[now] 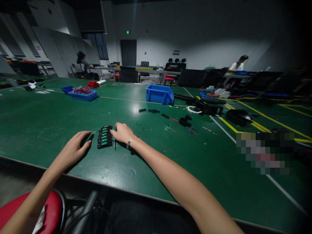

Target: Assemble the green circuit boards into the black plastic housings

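Note:
A black tray (pixel 104 137) holding several small green circuit boards lies on the green table between my hands. My left hand (pixel 76 148) is left of it, thumb and fingers apart and pointing at the tray. Close to its fingertips is a small pale piece (pixel 93 132), too small to name. At the tray's upper right edge rests my right hand (pixel 123 133), fingers curled, thumb against the edge; what it grips, if anything, is hidden. Just below that hand, a thin tool with a light tip (pixel 114 143) lies beside the tray.
A blue bin (pixel 159 94) stands at mid-table; left of it, a blue tray (pixel 84 95) holds coloured wires. Black strips (pixel 154 111), wire pieces and a white ring (pixel 194 110) lie to the right. A red stool (pixel 52 204) is below the front edge. Two people sit farther back.

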Available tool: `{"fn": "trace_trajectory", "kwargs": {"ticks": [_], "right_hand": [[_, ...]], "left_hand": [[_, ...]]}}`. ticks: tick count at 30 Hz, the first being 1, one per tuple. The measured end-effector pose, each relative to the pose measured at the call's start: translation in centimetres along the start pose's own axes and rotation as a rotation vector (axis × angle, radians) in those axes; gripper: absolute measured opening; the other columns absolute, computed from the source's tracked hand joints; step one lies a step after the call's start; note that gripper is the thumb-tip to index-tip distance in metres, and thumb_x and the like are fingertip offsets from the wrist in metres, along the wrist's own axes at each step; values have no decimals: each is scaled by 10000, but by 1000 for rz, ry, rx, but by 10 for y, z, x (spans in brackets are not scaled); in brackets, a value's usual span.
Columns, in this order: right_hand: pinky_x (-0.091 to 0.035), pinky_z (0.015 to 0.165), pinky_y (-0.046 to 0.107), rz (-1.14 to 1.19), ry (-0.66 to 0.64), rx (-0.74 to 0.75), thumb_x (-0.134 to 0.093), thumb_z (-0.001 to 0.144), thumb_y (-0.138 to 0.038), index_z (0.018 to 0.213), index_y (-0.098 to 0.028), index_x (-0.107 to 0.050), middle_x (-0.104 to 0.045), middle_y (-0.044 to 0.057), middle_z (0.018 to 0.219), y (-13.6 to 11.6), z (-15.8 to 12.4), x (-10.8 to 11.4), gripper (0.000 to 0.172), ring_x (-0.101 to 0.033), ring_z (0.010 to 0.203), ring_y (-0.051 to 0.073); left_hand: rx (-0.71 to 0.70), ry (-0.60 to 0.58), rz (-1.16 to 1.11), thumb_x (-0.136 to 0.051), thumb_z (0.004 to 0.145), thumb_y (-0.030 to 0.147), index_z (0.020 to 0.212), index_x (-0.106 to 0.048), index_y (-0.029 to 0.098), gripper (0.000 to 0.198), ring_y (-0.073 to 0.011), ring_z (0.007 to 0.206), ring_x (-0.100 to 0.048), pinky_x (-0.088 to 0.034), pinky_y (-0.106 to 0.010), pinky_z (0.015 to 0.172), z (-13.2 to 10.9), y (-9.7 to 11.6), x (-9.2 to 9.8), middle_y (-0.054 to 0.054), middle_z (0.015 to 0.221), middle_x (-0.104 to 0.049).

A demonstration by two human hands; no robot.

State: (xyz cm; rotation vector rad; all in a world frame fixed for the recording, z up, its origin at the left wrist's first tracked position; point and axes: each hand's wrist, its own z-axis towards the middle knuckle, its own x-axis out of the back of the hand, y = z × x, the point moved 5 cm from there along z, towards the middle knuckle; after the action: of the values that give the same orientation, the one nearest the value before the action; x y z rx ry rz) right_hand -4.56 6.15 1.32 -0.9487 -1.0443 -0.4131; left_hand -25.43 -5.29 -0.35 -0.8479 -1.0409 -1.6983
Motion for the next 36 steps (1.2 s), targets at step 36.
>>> {"fn": "trace_trajectory", "kwargs": {"ticks": [36], "right_hand": [[-528, 844, 349, 6, -4, -83, -514, 935, -453, 1178, -175, -674, -727, 160, 1170, 14, 29, 1, 403, -692, 1074, 290]], "left_hand": [[-99, -76, 16, -416, 991, 429, 1358, -593, 200, 468, -288, 1332, -475, -378, -458, 1162, -2, -2, -7, -113, 1445, -506]]}}
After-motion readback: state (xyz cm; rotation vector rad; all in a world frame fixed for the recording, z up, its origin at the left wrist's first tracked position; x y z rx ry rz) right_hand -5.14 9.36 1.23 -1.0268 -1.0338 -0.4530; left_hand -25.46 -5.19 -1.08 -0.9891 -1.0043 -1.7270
